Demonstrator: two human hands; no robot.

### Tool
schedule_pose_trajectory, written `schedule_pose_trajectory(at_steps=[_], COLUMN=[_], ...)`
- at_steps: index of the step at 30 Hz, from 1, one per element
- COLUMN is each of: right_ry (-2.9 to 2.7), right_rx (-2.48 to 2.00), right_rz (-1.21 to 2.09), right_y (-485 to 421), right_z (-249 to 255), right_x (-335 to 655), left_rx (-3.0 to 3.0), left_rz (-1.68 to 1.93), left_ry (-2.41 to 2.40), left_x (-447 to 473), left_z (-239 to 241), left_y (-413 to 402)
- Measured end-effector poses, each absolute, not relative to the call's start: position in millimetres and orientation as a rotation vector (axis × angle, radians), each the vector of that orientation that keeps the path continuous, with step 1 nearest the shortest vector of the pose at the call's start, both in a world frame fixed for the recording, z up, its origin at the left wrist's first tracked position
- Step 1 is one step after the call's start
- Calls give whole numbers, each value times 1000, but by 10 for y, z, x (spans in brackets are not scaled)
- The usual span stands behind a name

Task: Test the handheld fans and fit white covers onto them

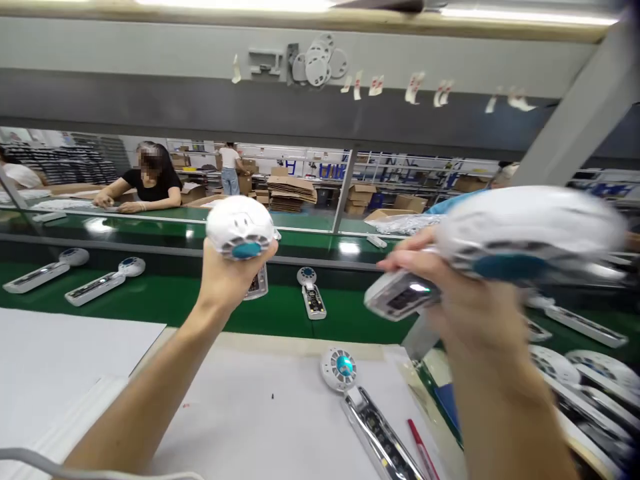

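My left hand (225,270) is closed around a white round-headed handheld device (240,220), raised over the green belt. Its head has vents and a blue centre, and part of its handle shows behind my fingers. On the right, my right hand (465,287) grips a second device of the same kind (530,227), held closer to the camera and blurred. A small light glows on its open handle. Between my arms, a third device (339,369) lies on the white worktop (240,427), with its blue centre lit and its circuit board exposed.
Along the green belt (280,317) lie more such devices (313,300). Others are piled at the right (560,367). A red pen (423,447) and a tiny dark screw (273,397) rest on the worktop. A cable (100,470) crosses the lower left. A co-worker (150,180) sits across the line.
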State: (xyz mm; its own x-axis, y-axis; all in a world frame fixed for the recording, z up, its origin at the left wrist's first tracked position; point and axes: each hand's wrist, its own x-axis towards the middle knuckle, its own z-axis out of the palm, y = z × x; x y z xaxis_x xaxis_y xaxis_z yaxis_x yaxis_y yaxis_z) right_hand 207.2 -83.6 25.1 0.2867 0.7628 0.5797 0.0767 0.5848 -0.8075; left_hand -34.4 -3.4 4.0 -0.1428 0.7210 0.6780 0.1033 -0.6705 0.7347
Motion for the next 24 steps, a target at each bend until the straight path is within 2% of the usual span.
schedule_pose_trajectory(at_steps=[2,4,12,17,24], right_ry=[-1065,-990,-940,-1052,-1315], right_rx=[-877,-940,-1185,-1445,-2038], right_rz=[843,983,1091,994,663], right_y=[-660,-454,57,299,450], right_z=[224,132,-362,-732,-1148], right_x=[2038,2039,2206,2240,2334], left_rx=[1724,1708,1663,1814,2109], left_rz=[1716,1536,1083,896,781], left_ry=[1091,1236,1629,1898,2120], left_x=[-326,-319,-332,-446,-536], left_z=[-102,-269,-1168,-1474,-1483], left_y=[178,397,1103,1257,1204])
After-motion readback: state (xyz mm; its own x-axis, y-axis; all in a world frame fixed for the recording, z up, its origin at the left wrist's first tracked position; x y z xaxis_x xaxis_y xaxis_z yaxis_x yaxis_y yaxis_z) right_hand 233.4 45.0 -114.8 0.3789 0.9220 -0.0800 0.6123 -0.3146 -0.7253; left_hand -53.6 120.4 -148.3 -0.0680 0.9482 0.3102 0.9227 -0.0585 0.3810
